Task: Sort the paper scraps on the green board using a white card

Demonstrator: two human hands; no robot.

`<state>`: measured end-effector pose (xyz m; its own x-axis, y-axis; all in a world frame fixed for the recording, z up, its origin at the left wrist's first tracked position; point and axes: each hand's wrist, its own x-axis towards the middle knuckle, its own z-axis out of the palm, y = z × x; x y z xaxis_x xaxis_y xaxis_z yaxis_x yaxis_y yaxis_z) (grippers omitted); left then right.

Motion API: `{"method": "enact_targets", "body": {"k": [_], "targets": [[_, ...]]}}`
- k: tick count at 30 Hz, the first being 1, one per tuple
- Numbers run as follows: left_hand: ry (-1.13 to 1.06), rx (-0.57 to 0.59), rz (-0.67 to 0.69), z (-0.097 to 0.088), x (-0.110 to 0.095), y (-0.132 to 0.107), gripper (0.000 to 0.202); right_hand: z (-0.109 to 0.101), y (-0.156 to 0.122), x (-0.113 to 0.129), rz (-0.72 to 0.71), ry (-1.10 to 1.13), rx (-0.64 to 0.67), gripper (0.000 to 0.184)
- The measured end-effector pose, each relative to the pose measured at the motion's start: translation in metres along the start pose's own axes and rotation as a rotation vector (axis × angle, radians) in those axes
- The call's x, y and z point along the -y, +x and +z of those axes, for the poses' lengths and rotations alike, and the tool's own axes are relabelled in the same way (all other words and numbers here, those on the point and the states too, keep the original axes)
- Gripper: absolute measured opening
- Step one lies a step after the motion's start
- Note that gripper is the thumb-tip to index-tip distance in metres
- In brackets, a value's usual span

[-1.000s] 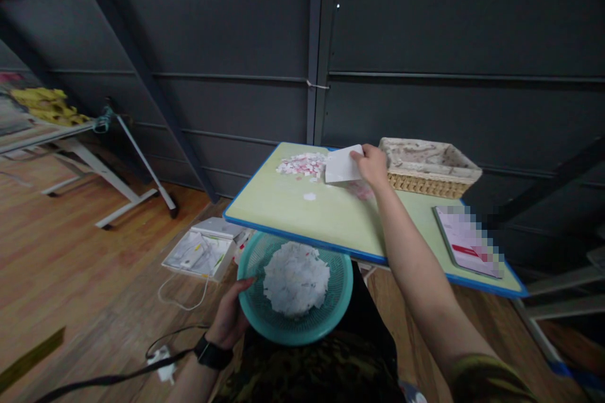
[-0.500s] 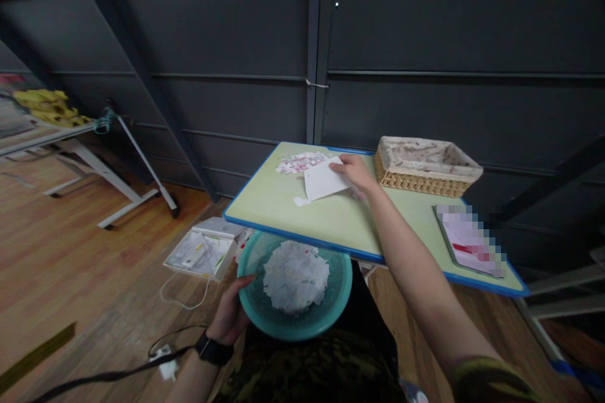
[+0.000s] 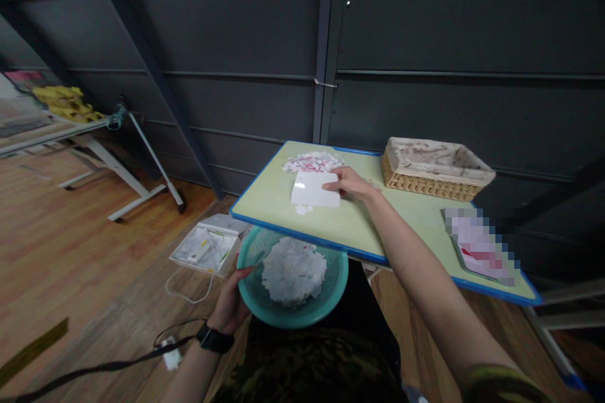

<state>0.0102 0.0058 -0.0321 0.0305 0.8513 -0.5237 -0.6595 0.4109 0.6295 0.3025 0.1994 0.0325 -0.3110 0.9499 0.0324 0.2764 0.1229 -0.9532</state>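
Observation:
My left hand (image 3: 232, 300) grips the left rim of a teal plastic basket (image 3: 292, 320) just below the table's front edge. White paper scraps (image 3: 293, 272) are heaped inside it. Over the table, my right hand (image 3: 348, 184) pinches a glossy white card (image 3: 309, 190) by its right side. Behind the card lies a pile of white and pinkish scraps (image 3: 312, 161). A few white pieces (image 3: 303, 209) show on the tabletop at the card's lower edge.
The light green table (image 3: 265, 201) has a blue edge. A cloth-lined wicker basket (image 3: 430, 185) stands at its back right, with a partly blurred flat object (image 3: 479, 245) in front. An open white box (image 3: 208, 249) with a cable sits low on the left.
The card in my right hand has swung flatter and a little lower, now over the near edge of the scrap pile. My left hand still holds the basket. The view has shifted slightly.

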Motion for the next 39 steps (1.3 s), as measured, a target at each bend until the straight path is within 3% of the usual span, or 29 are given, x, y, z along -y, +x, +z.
{"method": "enact_targets", "body": {"k": [10,12,13,15,18,21,23,25,30,36,39], "targets": [[0.059,0.083,-0.016,-0.003,0.002,-0.002,0.015,0.026,-0.01,0.01,0.176,0.059,0.453,0.038],[0.072,0.072,-0.015,-0.003,0.002,-0.003,0.014,0.03,-0.011,0.012,0.17,0.098,0.491,0.039],[0.078,0.063,-0.013,-0.002,0.002,-0.003,0.014,0.031,-0.01,0.013,0.147,0.133,0.463,0.04],[0.082,0.045,-0.017,-0.001,0.001,-0.005,0.014,0.029,-0.007,0.014,0.063,0.215,0.28,0.042],[0.073,0.035,-0.035,0.002,0.001,-0.006,0.016,0.016,0.004,0.011,-0.081,0.188,-0.223,0.041],[0.075,0.025,-0.043,0.002,0.0,-0.006,0.019,-0.002,0.011,0.004,-0.123,-0.154,-0.713,0.035],[0.072,0.015,-0.048,0.001,0.001,-0.005,0.019,-0.011,0.01,0.001,-0.085,-0.4,-0.876,0.033],[0.06,0.008,-0.052,0.0,0.001,-0.003,0.022,-0.016,0.007,0.0,-0.052,-0.557,-0.903,0.032],[0.059,0.0,-0.047,-0.001,0.001,-0.004,0.03,-0.012,0.002,0.003,-0.021,-0.74,-0.797,0.029],[0.089,-0.014,-0.04,0.003,0.0,-0.006,0.022,-0.009,0.003,0.006,-0.071,-0.783,-0.718,0.026],[0.103,0.001,-0.044,0.004,-0.001,-0.007,0.02,-0.01,0.003,0.006,-0.067,-0.762,-0.746,0.028]]}}
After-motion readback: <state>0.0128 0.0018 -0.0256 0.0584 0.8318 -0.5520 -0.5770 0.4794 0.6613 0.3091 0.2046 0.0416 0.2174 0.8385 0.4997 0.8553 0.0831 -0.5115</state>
